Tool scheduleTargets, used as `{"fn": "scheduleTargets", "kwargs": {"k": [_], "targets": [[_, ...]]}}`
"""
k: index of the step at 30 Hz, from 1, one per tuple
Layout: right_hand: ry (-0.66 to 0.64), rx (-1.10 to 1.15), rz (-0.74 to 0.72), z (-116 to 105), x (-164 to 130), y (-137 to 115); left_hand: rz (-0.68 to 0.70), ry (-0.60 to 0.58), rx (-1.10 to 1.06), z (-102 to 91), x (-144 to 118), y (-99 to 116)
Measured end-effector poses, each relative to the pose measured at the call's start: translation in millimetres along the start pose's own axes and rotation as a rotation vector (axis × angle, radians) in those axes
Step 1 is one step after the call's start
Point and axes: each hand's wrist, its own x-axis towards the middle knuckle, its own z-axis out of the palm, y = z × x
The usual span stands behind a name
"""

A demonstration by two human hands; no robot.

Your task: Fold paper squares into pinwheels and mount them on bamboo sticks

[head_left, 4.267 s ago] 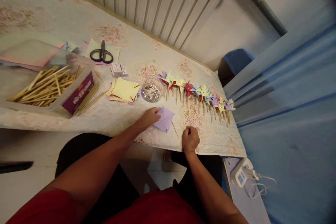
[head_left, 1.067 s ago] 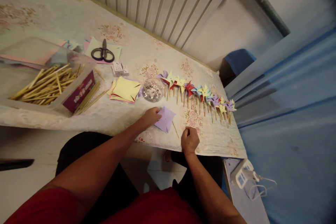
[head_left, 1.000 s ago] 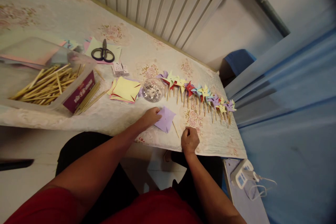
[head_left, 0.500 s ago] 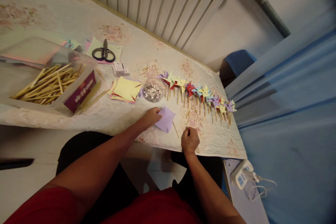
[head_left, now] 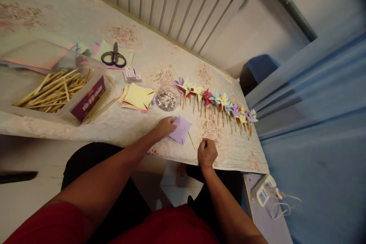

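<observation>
My left hand (head_left: 166, 126) pinches the left corner of a purple paper square (head_left: 180, 130) that has slits cut in from its corners. The square lies at the front of the table, and a small mark shows at its middle. Just right of it rests a thin wooden stick (head_left: 191, 141). At the table's front edge my right hand (head_left: 207, 152) is curled into a fist; what it holds, if anything, is hidden. Beyond the square stands a clear round dish (head_left: 167, 99) of small shiny metal pieces. A stack of slit paper squares (head_left: 137, 97), yellow on top, lies left of the dish.
Several paper pinwheels (head_left: 220, 101) on sticks lie in a row at the right. A clear plastic box (head_left: 65, 116) of sticks stands at the left. Black-handled scissors (head_left: 114, 58) rest on paper beyond small white boxes (head_left: 132, 75). A power strip (head_left: 263, 190) sits lower right.
</observation>
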Motion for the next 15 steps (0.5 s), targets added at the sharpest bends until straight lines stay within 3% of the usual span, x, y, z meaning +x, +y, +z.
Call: {"fn": "scheduleTargets", "kwargs": {"k": [15], "targets": [[-0.004,-0.002,0.004,0.6,0.1,-0.1,0.007,0.008,-0.012,0.1,0.0,-0.6]]}}
